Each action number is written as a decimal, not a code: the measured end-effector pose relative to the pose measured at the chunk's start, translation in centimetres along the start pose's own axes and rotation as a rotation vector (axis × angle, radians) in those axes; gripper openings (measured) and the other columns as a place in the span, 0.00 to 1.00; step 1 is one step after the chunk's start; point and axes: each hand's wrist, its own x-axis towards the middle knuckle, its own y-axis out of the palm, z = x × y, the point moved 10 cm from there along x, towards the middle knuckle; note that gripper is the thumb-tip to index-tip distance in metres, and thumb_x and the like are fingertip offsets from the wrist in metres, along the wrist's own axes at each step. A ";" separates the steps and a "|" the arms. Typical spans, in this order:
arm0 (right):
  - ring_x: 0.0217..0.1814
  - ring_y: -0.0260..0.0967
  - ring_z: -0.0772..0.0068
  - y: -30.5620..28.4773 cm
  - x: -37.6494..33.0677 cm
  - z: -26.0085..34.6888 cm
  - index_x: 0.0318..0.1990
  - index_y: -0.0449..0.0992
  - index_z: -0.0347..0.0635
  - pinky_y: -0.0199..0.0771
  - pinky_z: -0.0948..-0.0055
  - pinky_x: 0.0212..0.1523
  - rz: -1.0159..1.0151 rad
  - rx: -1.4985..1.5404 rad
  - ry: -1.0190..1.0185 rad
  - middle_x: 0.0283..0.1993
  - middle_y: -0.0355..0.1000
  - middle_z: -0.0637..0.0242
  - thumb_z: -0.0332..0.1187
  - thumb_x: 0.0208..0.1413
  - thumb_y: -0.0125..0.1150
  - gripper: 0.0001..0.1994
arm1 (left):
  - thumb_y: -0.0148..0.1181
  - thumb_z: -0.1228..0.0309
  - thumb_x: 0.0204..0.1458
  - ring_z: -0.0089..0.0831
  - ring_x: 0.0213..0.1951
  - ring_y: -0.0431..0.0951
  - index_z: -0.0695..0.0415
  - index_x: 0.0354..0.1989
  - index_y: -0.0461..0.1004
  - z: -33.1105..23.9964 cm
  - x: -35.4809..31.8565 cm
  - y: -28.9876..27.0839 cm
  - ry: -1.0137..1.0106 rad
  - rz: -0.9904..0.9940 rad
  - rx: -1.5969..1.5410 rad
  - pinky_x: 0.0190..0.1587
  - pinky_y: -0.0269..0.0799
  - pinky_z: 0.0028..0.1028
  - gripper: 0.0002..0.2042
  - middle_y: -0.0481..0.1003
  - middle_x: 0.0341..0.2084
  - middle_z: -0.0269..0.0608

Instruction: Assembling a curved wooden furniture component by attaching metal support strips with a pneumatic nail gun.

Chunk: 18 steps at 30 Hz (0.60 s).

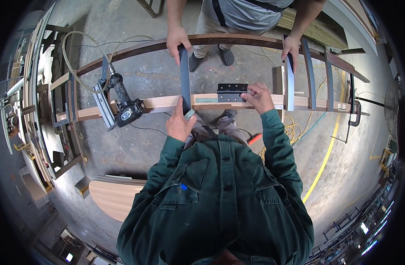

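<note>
In the head view, the right hand (258, 97) has its grip pinching the end of a black hinge (231, 92) over the pale wood rail (160, 103), perhaps to keep it straight. The left hand (180, 126) touches the dark slat (185, 77), maybe to steady it; I cannot tell if its grip is closed on the small block (190, 114). Another person's hands (177, 40) are across from it. The hinge is flat metal with round holes; the rail is long, with wood lines.

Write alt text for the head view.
A person's right hand holds a black perforated plate over a wooden rail while the left hand touches a slat. Opposite, another person's hands hold it and another; a nail gun lies at left.
</note>
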 end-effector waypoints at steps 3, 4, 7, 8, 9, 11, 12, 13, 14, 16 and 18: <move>0.34 0.62 0.65 -0.2 0.1 0.8 0.36 0.79 0.39 0.61 0.67 0.38 -0.007 -0.012 -0.047 0.27 0.65 0.67 0.39 0.41 0.73 0.16 | 0.63 0.63 0.42 0.54 0.44 0.76 0.59 0.64 0.57 -0.5 0.3 0.2 0.011 0.011 -0.042 0.44 0.73 0.45 0.39 0.73 0.47 0.58; 0.32 0.60 0.67 -0.3 0.1 1.3 0.36 0.78 0.35 0.63 0.68 0.34 -0.018 -0.025 -0.091 0.26 0.64 0.65 0.36 0.42 0.74 0.16 | 0.63 0.63 0.42 0.54 0.44 0.76 0.59 0.64 0.57 -0.8 0.4 0.3 0.006 0.020 -0.076 0.44 0.73 0.45 0.38 0.73 0.46 0.58; 0.32 0.60 0.67 -0.3 0.0 1.0 0.36 0.78 0.35 0.63 0.68 0.34 -0.023 -0.014 -0.077 0.26 0.64 0.65 0.36 0.42 0.74 0.16 | 0.63 0.62 0.42 0.53 0.44 0.76 0.60 0.64 0.57 -1.2 0.5 0.3 0.024 0.009 -0.072 0.44 0.73 0.44 0.38 0.73 0.46 0.59; 0.32 0.60 0.67 -0.3 0.0 1.0 0.36 0.78 0.35 0.63 0.68 0.34 -0.021 -0.014 -0.075 0.26 0.64 0.65 0.36 0.42 0.74 0.16 | 0.63 0.62 0.42 0.53 0.44 0.76 0.60 0.64 0.57 -1.2 0.5 0.4 0.022 0.012 -0.072 0.44 0.73 0.44 0.38 0.73 0.46 0.59; 0.32 0.60 0.66 -0.3 0.0 1.0 0.36 0.78 0.36 0.63 0.68 0.35 -0.018 -0.023 -0.076 0.26 0.64 0.65 0.36 0.42 0.73 0.16 | 0.63 0.63 0.42 0.53 0.44 0.76 0.60 0.64 0.57 -1.1 0.7 0.4 0.027 0.008 -0.068 0.44 0.73 0.44 0.38 0.73 0.47 0.59; 0.32 0.60 0.66 -0.3 0.0 1.1 0.36 0.78 0.36 0.63 0.68 0.35 -0.014 -0.031 -0.077 0.26 0.64 0.65 0.37 0.42 0.73 0.16 | 0.63 0.63 0.42 0.53 0.45 0.76 0.60 0.64 0.57 -1.1 0.9 0.4 0.030 0.005 -0.063 0.44 0.73 0.43 0.38 0.73 0.47 0.59; 0.32 0.60 0.66 -0.3 0.0 1.1 0.36 0.78 0.36 0.63 0.68 0.35 -0.014 -0.034 -0.079 0.26 0.64 0.65 0.37 0.42 0.73 0.17 | 0.63 0.62 0.43 0.53 0.45 0.76 0.60 0.65 0.56 -1.2 0.9 0.4 0.040 0.013 -0.056 0.44 0.73 0.43 0.38 0.73 0.47 0.59; 0.32 0.60 0.66 -0.3 0.0 1.2 0.36 0.78 0.36 0.63 0.68 0.36 -0.013 -0.037 -0.082 0.27 0.64 0.65 0.37 0.42 0.73 0.17 | 0.63 0.62 0.44 0.53 0.45 0.76 0.60 0.65 0.56 -1.3 1.0 0.5 0.049 0.020 -0.048 0.44 0.73 0.43 0.38 0.73 0.47 0.59; 0.32 0.60 0.66 -0.3 0.0 1.2 0.36 0.78 0.36 0.63 0.68 0.36 -0.012 -0.036 -0.081 0.27 0.64 0.65 0.37 0.42 0.73 0.17 | 0.63 0.62 0.44 0.53 0.45 0.76 0.60 0.65 0.56 -1.0 1.1 0.5 0.048 0.021 -0.048 0.44 0.73 0.43 0.38 0.73 0.47 0.59; 0.33 0.60 0.66 -0.3 0.0 1.3 0.36 0.78 0.36 0.63 0.68 0.36 -0.010 -0.045 -0.084 0.27 0.64 0.65 0.37 0.43 0.73 0.17 | 0.65 0.59 0.45 0.53 0.47 0.75 0.60 0.66 0.55 -0.8 1.1 0.4 0.141 0.020 -0.092 0.45 0.73 0.43 0.40 0.71 0.50 0.59; 0.33 0.60 0.66 -0.3 0.0 1.1 0.36 0.78 0.36 0.63 0.68 0.36 -0.011 -0.037 -0.076 0.27 0.64 0.65 0.37 0.43 0.73 0.16 | 0.66 0.57 0.44 0.53 0.46 0.75 0.58 0.66 0.55 -0.4 1.1 0.0 0.177 0.080 -0.147 0.44 0.73 0.43 0.42 0.71 0.50 0.56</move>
